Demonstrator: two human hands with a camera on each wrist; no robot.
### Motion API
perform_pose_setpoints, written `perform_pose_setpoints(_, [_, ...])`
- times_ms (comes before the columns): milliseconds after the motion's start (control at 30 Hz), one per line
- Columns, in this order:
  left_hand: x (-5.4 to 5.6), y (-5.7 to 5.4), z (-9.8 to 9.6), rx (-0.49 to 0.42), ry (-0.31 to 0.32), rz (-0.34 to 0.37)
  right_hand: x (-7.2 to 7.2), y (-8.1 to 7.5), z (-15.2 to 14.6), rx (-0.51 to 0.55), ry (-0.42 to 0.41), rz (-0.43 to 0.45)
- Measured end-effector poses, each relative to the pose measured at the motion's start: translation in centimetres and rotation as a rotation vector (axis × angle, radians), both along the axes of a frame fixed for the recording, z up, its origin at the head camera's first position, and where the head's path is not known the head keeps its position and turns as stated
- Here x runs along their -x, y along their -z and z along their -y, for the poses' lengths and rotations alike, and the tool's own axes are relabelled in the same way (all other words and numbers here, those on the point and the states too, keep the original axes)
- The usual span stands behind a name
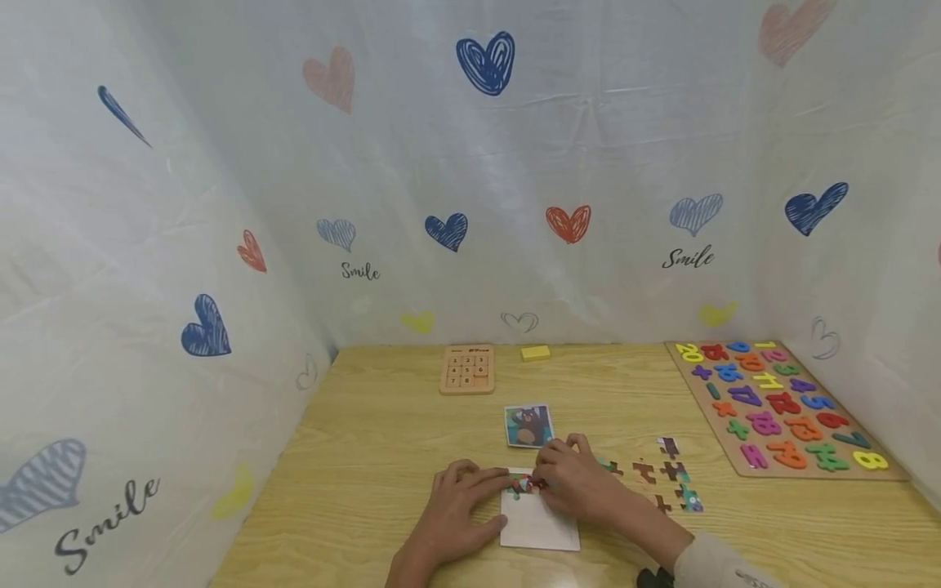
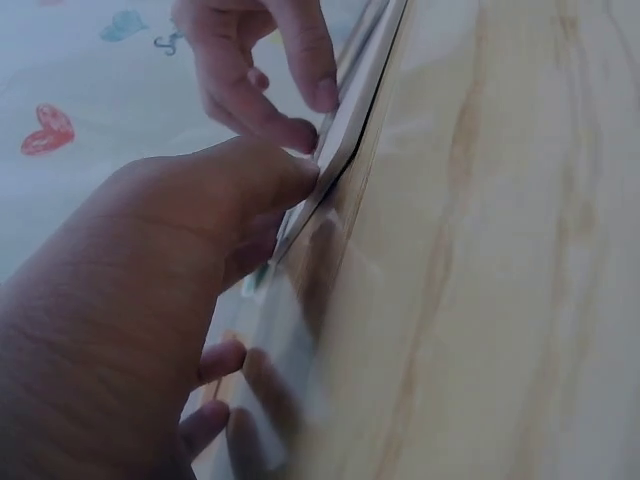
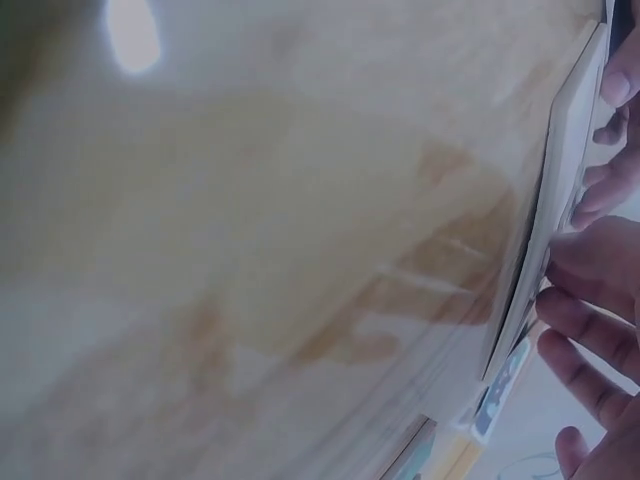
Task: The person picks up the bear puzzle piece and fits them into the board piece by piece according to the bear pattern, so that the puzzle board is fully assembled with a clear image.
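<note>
Board lies between left hand and right hand.

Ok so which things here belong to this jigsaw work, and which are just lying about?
Job in hand:
- white board
- pieces along its far edge
- loose pieces
- bear card, probably the reference picture

Seemingly just lying about:
- wooden number slider
- yellow block
- coloured number board

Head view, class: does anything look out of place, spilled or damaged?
Nothing stands out. The loose puzzle pieces lie spread beside the white board, normal for an unfinished jigsaw; no spill or damage shows.
</note>
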State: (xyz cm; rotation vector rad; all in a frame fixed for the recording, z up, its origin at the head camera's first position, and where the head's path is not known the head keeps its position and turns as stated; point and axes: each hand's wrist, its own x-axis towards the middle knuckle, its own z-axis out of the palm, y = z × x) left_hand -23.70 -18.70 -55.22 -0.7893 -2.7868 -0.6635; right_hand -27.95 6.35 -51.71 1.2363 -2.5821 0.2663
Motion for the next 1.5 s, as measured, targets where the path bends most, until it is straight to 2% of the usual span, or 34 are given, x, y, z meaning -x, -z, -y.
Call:
perform_pose_setpoints(167, [0.1,0.1,-1.0,0.047,-0.026,-0.008,-0.2,-0.1,-0.6,0.005,0.017,0.029])
perform_pose_setpoints(400, [-0.2,-0.2,-1.9,0.104,-0.041,-0.018,-0.9,-1.3,-2.9,0.073,0.08,0.099])
perform_pose_setpoints(700, [-0.3,-0.6,-1.7,0.124,-0.057,-0.003,-0.4,-1.7,-6.7,0.138,0.107,0.064])
perform_pose_setpoints(833, [-0.3,-0.4,-1.7,0.107,-0.054,0.007,0.1,-1.7,-8.4,0.131,0.163,0.07])
perform_pose_setpoints(1067, [-0.3,-0.2,-1.9,0.095,-0.055,0.036,0.6,-1.8,-11.4,0.142,0.183,0.023])
perform_pose_setpoints(1267, [-0.3,-0.2,-1.9,0.092,-0.06,0.046,1.0,-1.6,-13.5,0.131,0.232,0.003])
perform_pose_setpoints(1500, [-0.4,-0.1,-1.9,0.085,-0.06,0.053,1.5,-1.2,-15.6,0.136,0.289,0.009])
